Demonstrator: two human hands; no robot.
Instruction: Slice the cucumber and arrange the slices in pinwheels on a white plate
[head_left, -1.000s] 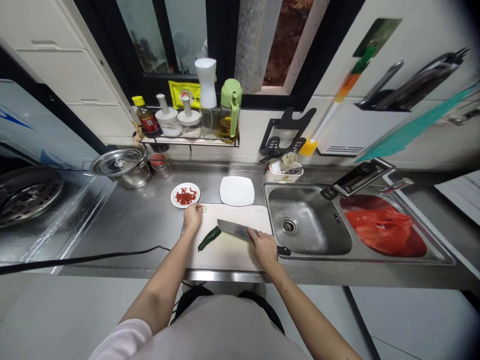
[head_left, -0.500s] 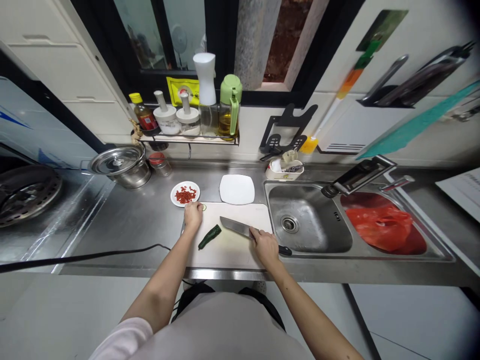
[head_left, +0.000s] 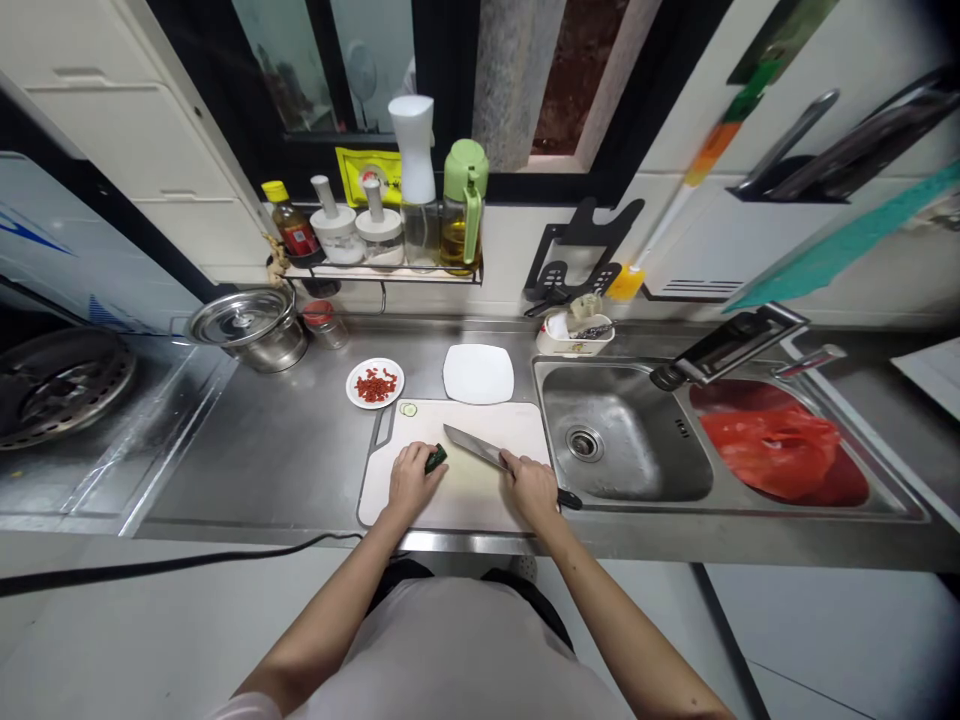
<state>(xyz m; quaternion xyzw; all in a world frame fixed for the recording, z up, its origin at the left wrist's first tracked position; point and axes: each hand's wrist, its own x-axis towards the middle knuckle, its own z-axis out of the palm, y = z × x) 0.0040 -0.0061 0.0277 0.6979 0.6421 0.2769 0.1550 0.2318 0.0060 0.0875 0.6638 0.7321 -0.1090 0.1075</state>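
A dark green cucumber [head_left: 436,458] lies on the white cutting board [head_left: 480,505], mostly covered by my left hand [head_left: 412,481], whose fingers are closed round it. Only its right end shows. My right hand [head_left: 532,488] grips a kitchen knife [head_left: 474,445] at the back of the blade, with the black handle sticking out toward the sink. The blade points left and its tip is a little above and right of the cucumber, apart from it. Thin pale cucumber slices [head_left: 408,409] rest at the board's upper left corner.
Behind the board stand a small plate of chopped red pieces [head_left: 375,384] and a white square plate [head_left: 478,373]. A sink [head_left: 622,440] is at the right, with a red plastic bag [head_left: 776,450] beyond. A lidded pot [head_left: 259,330] sits left; a black cord [head_left: 180,567] runs along the front.
My left hand has left the slices at the board's upper left corner, come down and right, and taken hold of the cucumber. The knife stays in my right hand, nearly unmoved.
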